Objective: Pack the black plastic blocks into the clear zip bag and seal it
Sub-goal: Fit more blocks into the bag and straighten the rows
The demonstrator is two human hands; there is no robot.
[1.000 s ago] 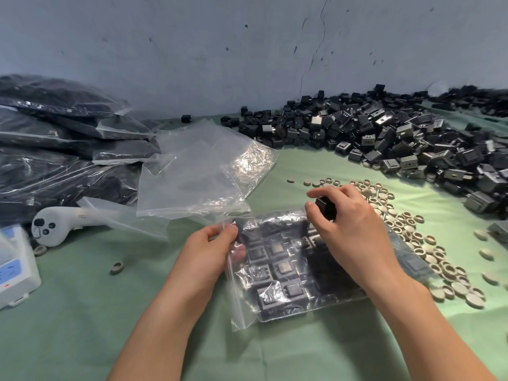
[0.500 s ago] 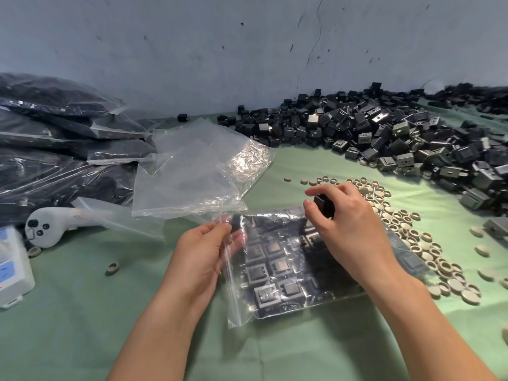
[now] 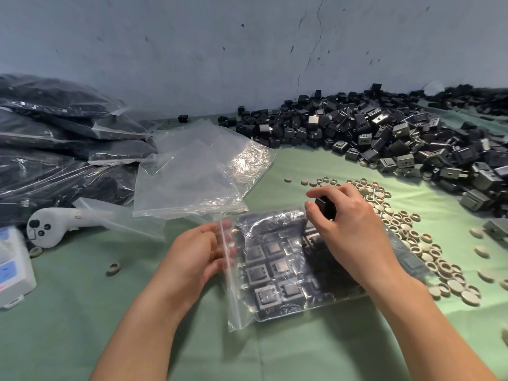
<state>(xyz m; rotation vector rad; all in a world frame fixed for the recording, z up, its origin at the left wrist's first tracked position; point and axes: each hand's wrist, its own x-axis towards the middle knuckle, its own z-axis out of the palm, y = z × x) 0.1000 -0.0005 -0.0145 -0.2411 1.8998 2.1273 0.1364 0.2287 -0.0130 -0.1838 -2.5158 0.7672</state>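
A clear plastic zip bag (image 3: 280,273) lies flat on a green cloth-covered table (image 3: 82,312), with its open mouth along its left edge; inside it, black square plastic blocks (image 3: 270,268) sit in neat rows; the left hand (image 3: 198,254) is at the bag's mouth, fingers curled and pinching the plastic of the opening, though blur makes it hard to say whether the fingertips are inside the bag or behind it; the right hand (image 3: 349,229) is over the bag's far right part, thumb and fingers clamped on a single small black plastic block (image 3: 325,207) held just above the bag; beyond the bag and to its right, a large heap of loose black blocks (image 3: 384,138) runs along a grey wall (image 3: 192,50); just right of the bag, round beige plastic caps (image 3: 412,237) lie scattered; beyond the bag to its left, empty clear bags (image 3: 198,174) lie crumpled; further left of the bag are a stack of filled dark bags (image 3: 55,144), a white handheld controller (image 3: 52,224) and a white box-shaped device (image 3: 11,268)
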